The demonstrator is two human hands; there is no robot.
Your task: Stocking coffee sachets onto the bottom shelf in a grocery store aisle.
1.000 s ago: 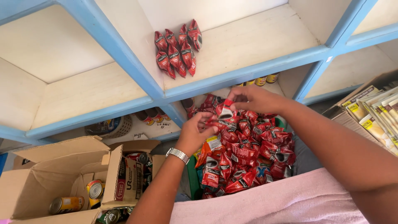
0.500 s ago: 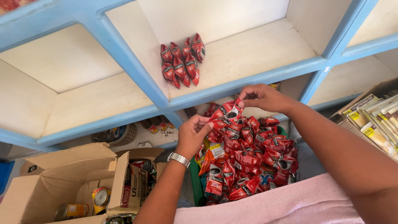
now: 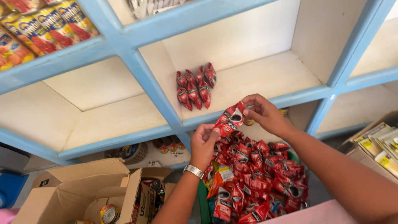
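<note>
Fingers of left hand [image 3: 204, 140] and right hand [image 3: 262, 113] pinching opposite ends of one red sachet [image 3: 230, 118], raised above sachet pile [image 3: 257, 178], strip's lower end lost among pile, cardboard box [image 3: 74, 195] cut off by frame

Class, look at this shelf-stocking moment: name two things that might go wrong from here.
The strip of red sachets is pinched only at its ends by the left hand and right hand, so it may tear or slip. The sachets hanging below look tangled and could drag, spilling toward the open box.
</note>
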